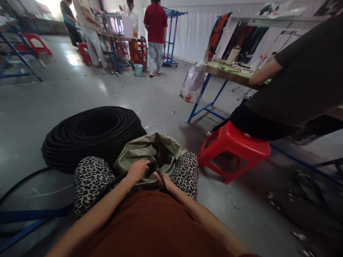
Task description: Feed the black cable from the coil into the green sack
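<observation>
My left hand (pixel 138 171) is closed around a black cable (pixel 112 184) that runs over my left thigh; a dark end shows past its fingertips. Close beside it, my right hand (pixel 167 182) grips what look like scissors (pixel 161 178), with a curved black handle and a small metallic part near the cable end. Both hands are over the near rim of an open grey-green sack (pixel 134 146) between my knees. Beyond my left knee lies a big coil of black cable (pixel 66 142) on the floor. The fingers' undersides are hidden.
A person sits on a red stool (pixel 235 142) at the right, by a table with blue legs (pixel 227 73). A clear plastic bag (pixel 194 80) hangs at its corner. Blue metal bars (pixel 34 216) stand at lower left. Several people stand near tables at the back.
</observation>
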Demonstrator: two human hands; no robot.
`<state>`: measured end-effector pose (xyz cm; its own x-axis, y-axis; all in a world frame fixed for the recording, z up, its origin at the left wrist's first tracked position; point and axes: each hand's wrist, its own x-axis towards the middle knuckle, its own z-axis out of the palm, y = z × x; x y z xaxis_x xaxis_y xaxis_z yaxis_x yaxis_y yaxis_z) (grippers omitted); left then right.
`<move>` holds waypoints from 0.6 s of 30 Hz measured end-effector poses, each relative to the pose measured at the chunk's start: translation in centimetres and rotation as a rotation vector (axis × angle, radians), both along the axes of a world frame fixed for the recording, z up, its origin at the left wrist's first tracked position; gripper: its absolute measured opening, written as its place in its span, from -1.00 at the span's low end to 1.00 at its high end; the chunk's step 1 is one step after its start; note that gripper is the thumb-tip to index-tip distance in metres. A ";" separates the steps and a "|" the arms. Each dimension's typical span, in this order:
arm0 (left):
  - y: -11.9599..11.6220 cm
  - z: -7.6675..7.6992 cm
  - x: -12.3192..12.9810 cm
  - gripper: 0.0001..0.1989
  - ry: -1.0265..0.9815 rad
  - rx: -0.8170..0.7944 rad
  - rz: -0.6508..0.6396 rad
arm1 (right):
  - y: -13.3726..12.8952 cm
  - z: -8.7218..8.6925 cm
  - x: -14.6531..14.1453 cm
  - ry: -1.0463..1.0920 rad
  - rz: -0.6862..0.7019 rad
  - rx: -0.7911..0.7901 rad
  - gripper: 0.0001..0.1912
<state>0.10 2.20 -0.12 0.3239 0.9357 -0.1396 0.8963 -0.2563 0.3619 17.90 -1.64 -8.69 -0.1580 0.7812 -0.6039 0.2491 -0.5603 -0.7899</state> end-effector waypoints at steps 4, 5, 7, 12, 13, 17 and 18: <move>0.3 0.0 0.2 -0.66 0.018 -0.006 -0.006 | 0.1 0.7 0.0 -0.123 0.014 0.008 -0.49; 0.3 -0.1 0.2 -0.66 0.022 -0.005 -0.007 | 0.1 1.0 0.0 -0.135 0.017 0.022 -0.50; 0.5 -0.2 0.2 -0.66 0.028 -0.006 -0.005 | 0.0 1.5 0.0 -0.152 0.024 0.039 -0.50; 0.7 -0.4 0.3 -0.65 0.071 -0.037 0.013 | 0.0 2.1 0.1 -0.246 0.085 0.124 -0.48; 0.7 -0.4 0.3 -0.64 0.081 -0.044 0.017 | 0.0 2.1 0.1 -0.264 0.096 0.139 -0.47; 0.9 -0.5 0.4 -0.64 0.093 -0.060 0.021 | 0.1 1.7 0.1 -0.289 0.099 0.126 -0.47; 0.9 -0.5 0.4 -0.65 0.090 -0.062 0.023 | 0.1 1.6 0.1 -0.285 0.094 0.119 -0.48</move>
<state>0.50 3.10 -0.59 0.2857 0.9316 -0.2249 0.9315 -0.2147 0.2937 18.01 -1.59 -7.10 -0.0701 0.8392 -0.5393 0.5158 -0.4322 -0.7397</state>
